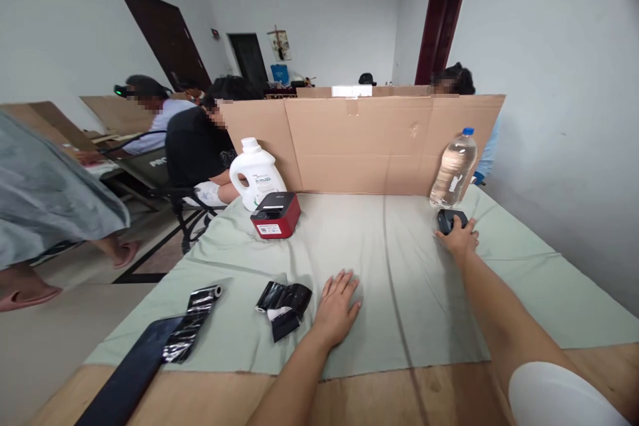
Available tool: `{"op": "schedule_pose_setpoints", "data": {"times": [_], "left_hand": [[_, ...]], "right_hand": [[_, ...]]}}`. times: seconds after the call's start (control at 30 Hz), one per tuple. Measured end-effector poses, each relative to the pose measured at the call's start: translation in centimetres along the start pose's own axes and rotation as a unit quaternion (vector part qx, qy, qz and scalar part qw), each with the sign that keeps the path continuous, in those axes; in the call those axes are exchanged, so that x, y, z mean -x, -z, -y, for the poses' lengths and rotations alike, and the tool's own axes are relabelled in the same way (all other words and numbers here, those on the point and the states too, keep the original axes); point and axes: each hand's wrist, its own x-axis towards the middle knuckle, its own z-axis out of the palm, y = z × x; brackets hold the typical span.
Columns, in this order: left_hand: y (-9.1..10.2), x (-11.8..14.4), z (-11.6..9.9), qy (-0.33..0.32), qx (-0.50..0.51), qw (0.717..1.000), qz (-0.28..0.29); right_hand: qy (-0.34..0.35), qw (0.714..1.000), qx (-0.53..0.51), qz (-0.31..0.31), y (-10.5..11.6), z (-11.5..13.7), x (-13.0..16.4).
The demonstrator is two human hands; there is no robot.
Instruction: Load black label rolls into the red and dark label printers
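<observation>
The right hand (460, 241) has its fingers bent over the near side of a small black box (450, 220), apparently holding it; whether the box is lifted at all, I cannot tell. The left hand (337, 313) lies palm down, fingers slightly spread, gripping nothing. The black box is just in front of the water bottle (453, 170), not yet released, so its handling looks unfinished. Beside the left hand, a roll of black film (285, 303) lies partly unwound on the green cloth (344, 246); a second roll (196, 319) trails over a dark slab (132, 373). Farther off, a red box (275, 216) and a white jug (257, 173) stand untouched on the bench (224, 403). Nothing shows whether these are already in their final places.
</observation>
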Motion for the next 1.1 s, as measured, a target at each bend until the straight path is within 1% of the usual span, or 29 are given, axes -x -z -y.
{"op": "schedule_pose_setpoints", "data": {"times": [0.07, 0.13, 0.23, 0.27, 0.3, 0.33, 0.37, 0.4, 0.43, 0.47, 0.5, 0.53, 0.57, 0.6, 0.63, 0.67, 0.73, 0.77, 0.83, 0.9, 0.97, 1.0, 1.1], "left_hand": [[0.3, 0.1, 0.0, 0.003, 0.01, 1.0, 0.008], [0.5, 0.2, 0.0, 0.001, 0.029, 1.0, 0.009], [0.8, 0.3, 0.0, 0.007, 0.083, 0.996, -0.016], [0.9, 0.3, -0.1, 0.015, 0.118, 0.992, -0.034], [0.9, 0.4, -0.3, 0.027, 0.167, 0.984, -0.056], [0.8, 0.5, -0.6, 0.042, 0.233, 0.969, -0.078], [0.8, 0.6, -1.0, 0.06, 0.316, 0.942, -0.093], [0.7, 0.8, -1.5, 0.081, 0.409, 0.904, -0.097], [0.7, 1.0, -2.0, 0.101, 0.504, 0.853, -0.088], [0.7, 1.2, -2.6, 0.114, 0.59, 0.796, -0.072], [0.8, 1.4, -3.0, 0.12, 0.66, 0.739, -0.061], [0.9, 1.5, -3.4, 0.12, 0.711, 0.69, -0.059], [1.2, 1.7, -3.6, 0.119, 0.742, 0.656, -0.071], [1.5, 1.8, -3.7, 0.117, 0.756, 0.638, -0.091], [1.9, 1.9, -3.7, 0.117, 0.758, 0.631, -0.114], [2.3, 1.9, -3.5, 0.119, 0.754, 0.632, -0.133], [2.9, 1.9, -3.1, 0.12, 0.742, 0.643, -0.146], [3.1, 1.9, -2.9, 0.116, 0.74, 0.648, -0.139], [3.2, 2.0, -2.7, 0.101, 0.742, 0.654, -0.106], [2.8, 2.0, -3.0, 0.076, 0.746, 0.659, -0.063], [2.3, 2.1, -3.3, 0.058, 0.746, 0.662, -0.039], [2.1, 2.1, -3.4, 0.058, 0.744, 0.664, -0.033], [1.8, 2.2, -3.3, 0.074, 0.732, 0.678, -0.014]], "right_hand": [[-0.007, 1.0, -0.008, 0.003, -0.4, -0.3, 0.1], [-0.011, 1.0, -0.019, -0.018, -0.5, 0.0, 0.8], [-0.022, 0.996, -0.07, -0.043, 0.1, 1.4, 3.4], [-0.009, 0.994, -0.097, -0.039, 0.4, 2.1, 4.8], [0.019, 0.991, -0.127, -0.031, 0.8, 2.8, 6.6], [0.069, 0.985, -0.159, -0.02, 1.3, 3.5, 8.8], [0.124, 0.972, -0.197, -0.012, 1.7, 4.3, 11.2], [0.183, 0.954, -0.235, -0.01, 2.2, 5.1, 14.0], [0.23, 0.936, -0.267, -0.013, 2.7, 5.8, 16.9], [0.264, 0.92, -0.29, -0.018, 3.2, 6.6, 19.8], [0.29, 0.908, -0.302, -0.014, 3.6, 7.3, 22.7], [0.31, 0.899, -0.308, -0.009, 4.1, 7.9, 25.2], [0.323, 0.894, -0.31, -0.001, 4.5, 8.5, 27.5], [0.332, 0.89, -0.314, 0.012, 4.8, 8.9, 29.2], [0.335, 0.884, -0.324, 0.028, 5.1, 9.2, 30.4], [0.333, 0.878, -0.341, 0.047, 5.3, 9.4, 31.0], [0.298, 0.864, -0.397, 0.085, 5.3, 9.4, 30.9], [0.263, 0.856, -0.432, 0.101, 5.2, 9.4, 30.4], [0.181, 0.835, -0.503, 0.13, 4.9, 9.1, 29.0], [0.135, 0.807, -0.549, 0.169, 4.6, 8.9, 27.8], [0.134, 0.788, -0.564, 0.205, 4.3, 8.7, 27.4], [0.136, 0.786, -0.563, 0.218, 4.2, 8.6, 27.3], [0.128, 0.79, -0.549, 0.242, 4.1, 8.3, 27.6]]}}
